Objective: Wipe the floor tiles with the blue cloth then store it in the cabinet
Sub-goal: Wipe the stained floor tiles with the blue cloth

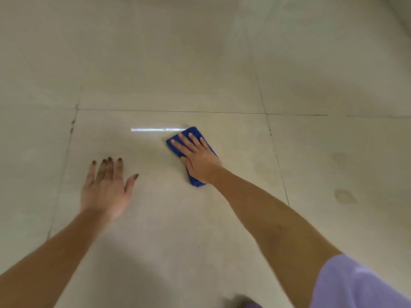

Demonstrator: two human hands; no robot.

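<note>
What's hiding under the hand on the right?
A folded blue cloth lies under the right hand, flat on the tile. Its ends stick out in front and by the wrist. The hand covers its middle, and the tile beneath it cannot be seen.

The cloth (pixel 193 131) lies flat on the big floor tile (pixel 166 218) in the middle, toward its far right part. The right hand (pixel 198 156) is spread flat on top of it, fingers pointing away from the person. The left hand (pixel 106 187) is to the left and nearer the person, well apart from the cloth, with its fingers straight over the same tile. I can't tell whether it touches. A joint (pixel 178 111) runs across beyond the cloth. A mark (pixel 344 196) sits on the next tile to the right.
</note>
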